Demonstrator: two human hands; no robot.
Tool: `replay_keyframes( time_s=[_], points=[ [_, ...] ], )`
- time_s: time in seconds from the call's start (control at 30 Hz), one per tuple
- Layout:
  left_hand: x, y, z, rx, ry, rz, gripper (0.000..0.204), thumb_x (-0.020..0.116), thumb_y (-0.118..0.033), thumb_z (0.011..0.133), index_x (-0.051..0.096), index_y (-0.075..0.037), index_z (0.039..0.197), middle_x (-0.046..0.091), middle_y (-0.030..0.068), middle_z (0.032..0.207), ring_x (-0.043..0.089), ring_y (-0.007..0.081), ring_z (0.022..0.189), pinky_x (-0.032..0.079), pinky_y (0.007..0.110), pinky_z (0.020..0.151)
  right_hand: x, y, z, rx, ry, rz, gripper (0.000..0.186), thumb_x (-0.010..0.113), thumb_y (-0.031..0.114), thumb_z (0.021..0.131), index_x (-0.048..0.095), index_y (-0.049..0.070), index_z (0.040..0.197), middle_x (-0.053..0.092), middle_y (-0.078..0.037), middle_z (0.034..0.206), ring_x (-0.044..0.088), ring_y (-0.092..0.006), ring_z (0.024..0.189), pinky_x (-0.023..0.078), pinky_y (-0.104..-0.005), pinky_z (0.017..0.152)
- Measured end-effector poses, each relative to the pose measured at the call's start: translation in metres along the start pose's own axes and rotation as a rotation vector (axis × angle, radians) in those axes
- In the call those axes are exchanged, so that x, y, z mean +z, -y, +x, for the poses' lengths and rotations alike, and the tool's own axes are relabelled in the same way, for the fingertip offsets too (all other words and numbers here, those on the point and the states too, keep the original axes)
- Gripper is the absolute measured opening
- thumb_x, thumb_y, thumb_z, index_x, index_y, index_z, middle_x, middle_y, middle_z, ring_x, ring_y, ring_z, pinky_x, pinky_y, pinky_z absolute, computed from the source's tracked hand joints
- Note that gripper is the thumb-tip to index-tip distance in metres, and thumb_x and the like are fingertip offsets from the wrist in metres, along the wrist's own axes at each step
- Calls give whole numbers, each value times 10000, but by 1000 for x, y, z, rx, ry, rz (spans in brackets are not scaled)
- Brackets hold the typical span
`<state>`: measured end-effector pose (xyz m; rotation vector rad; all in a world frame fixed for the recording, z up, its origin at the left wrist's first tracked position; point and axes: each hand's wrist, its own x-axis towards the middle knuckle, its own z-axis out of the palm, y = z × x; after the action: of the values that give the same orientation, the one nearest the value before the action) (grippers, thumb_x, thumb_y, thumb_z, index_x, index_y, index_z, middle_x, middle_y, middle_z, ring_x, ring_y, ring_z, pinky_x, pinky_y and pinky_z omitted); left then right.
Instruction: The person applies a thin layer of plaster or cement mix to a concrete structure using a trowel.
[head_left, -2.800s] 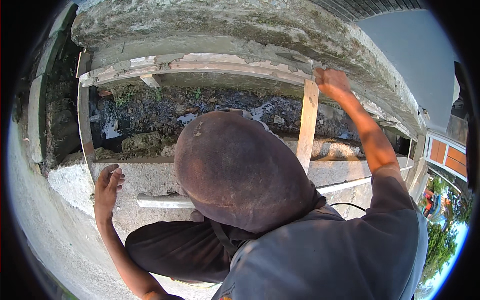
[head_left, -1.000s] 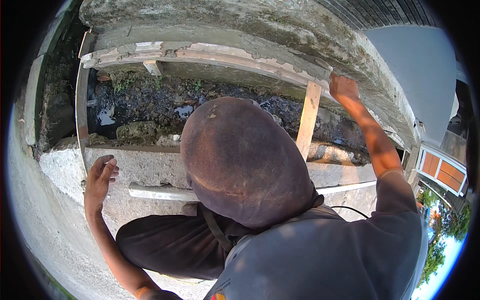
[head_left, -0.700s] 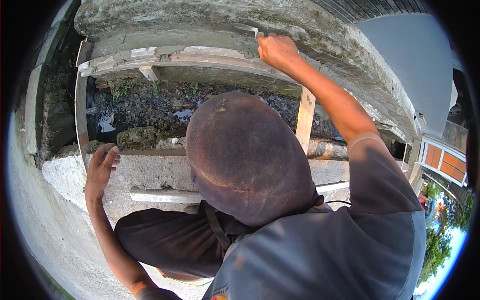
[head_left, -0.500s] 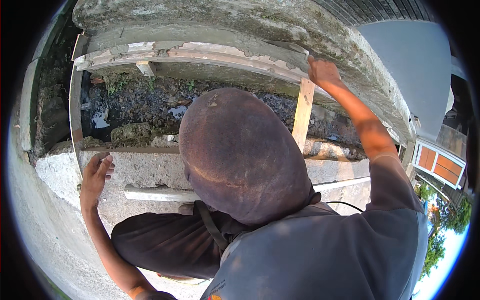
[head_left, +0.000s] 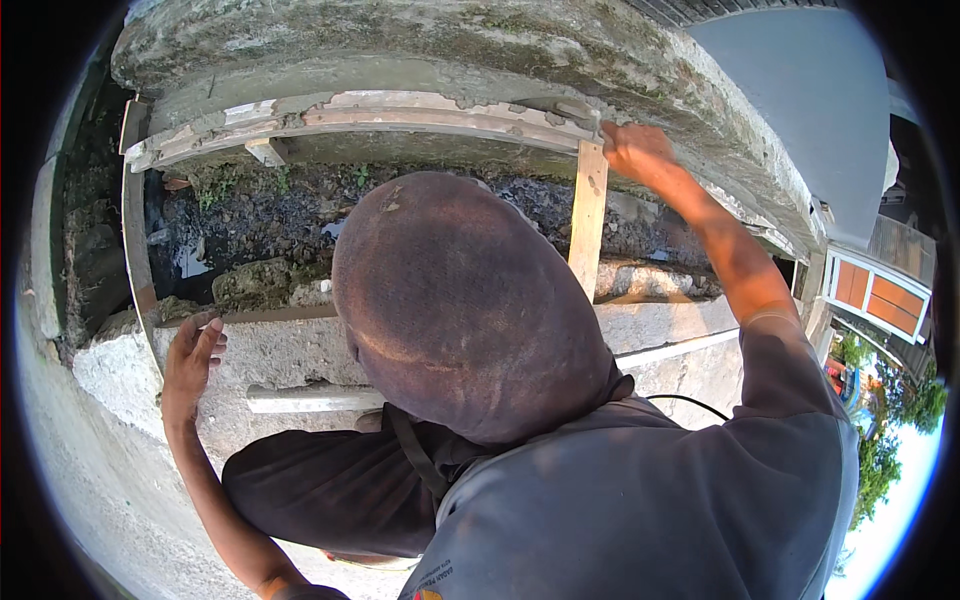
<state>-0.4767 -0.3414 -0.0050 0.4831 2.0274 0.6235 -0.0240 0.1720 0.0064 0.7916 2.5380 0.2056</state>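
My right hand [head_left: 637, 150] grips a trowel whose handle is mostly hidden; its metal blade [head_left: 560, 110] lies against the wet grey mortar strip [head_left: 390, 80] along the top of a long wooden board [head_left: 350, 118]. A pale wooden crosspiece [head_left: 586, 225] stands just below that hand. My left hand [head_left: 195, 360] is open, fingers loosely curved and apart, at the near concrete edge [head_left: 270, 350] beside a thin side board [head_left: 140, 270]. A dark cap-covered head [head_left: 470, 310] hides the middle of the trench and part of the near edge.
A drain trench [head_left: 240, 220] with rubble, murky water and small plants runs below the board. A rough mossy concrete ledge [head_left: 430, 35] is behind it. Another dark channel [head_left: 85, 240] lies at left, a grey wall [head_left: 800, 120] and an orange-panelled frame [head_left: 878, 298] at right.
My right hand with the trowel swept left along the mortar 0.7 seconds ago, then returned right to near the crosspiece. My left hand stays by the near edge. The view has shifted slightly.
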Motion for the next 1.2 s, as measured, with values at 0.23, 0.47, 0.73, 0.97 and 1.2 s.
replay_keyframes(
  time_s=[0.23, 0.47, 0.73, 0.97, 1.2],
  points=[
    [-8, 5, -16, -25, 12, 5, 524, 620, -463, 1002, 613, -12, 1267, 672, 83, 936, 630, 164, 886, 500, 308, 783, 31, -91, -62, 264, 222, -113, 330, 546, 245, 918, 638, 99, 1200, 709, -247, 971, 717, -378, 931, 547, -521, 825],
    [-2, -7, -2, -47, -7, -30, 531, 625, -466, 999, 612, -11, 1273, 683, 89, 973, 643, 178, 925, 506, 318, 806, 12, 75, -32, 299, -149, 766, 338, 594, 324, 931, 660, 86, 1162, 713, -233, 1021, 667, -450, 982, 519, -528, 849],
    [-7, 8, -1, -109, 6, -14, 516, 626, -481, 993, 634, -22, 1228, 674, 89, 943, 637, 176, 895, 518, 326, 784, 26, 98, -16, 369, -67, 767, 464, 641, 364, 934, 604, 75, 1294, 698, -256, 1084, 649, -452, 1052, 503, -512, 881],
    [-8, 8, -9, -48, 15, -45, 473, 624, -460, 1001, 642, -29, 1197, 663, 67, 916, 623, 158, 868, 504, 309, 784, 102, -81, -106, 612, -47, 344, 391, 573, 341, 913, 645, 113, 1223, 710, -245, 1033, 689, -428, 938, 535, -533, 838],
    [-3, 1, 1, -36, 4, -45, 461, 616, -449, 1009, 628, -29, 1197, 667, 55, 915, 626, 158, 867, 501, 308, 780, -5, 20, -36, 244, -296, 108, 277, 563, 211, 870, 675, 96, 1096, 711, -237, 912, 711, -384, 792, 563, -513, 677]
  ],
)
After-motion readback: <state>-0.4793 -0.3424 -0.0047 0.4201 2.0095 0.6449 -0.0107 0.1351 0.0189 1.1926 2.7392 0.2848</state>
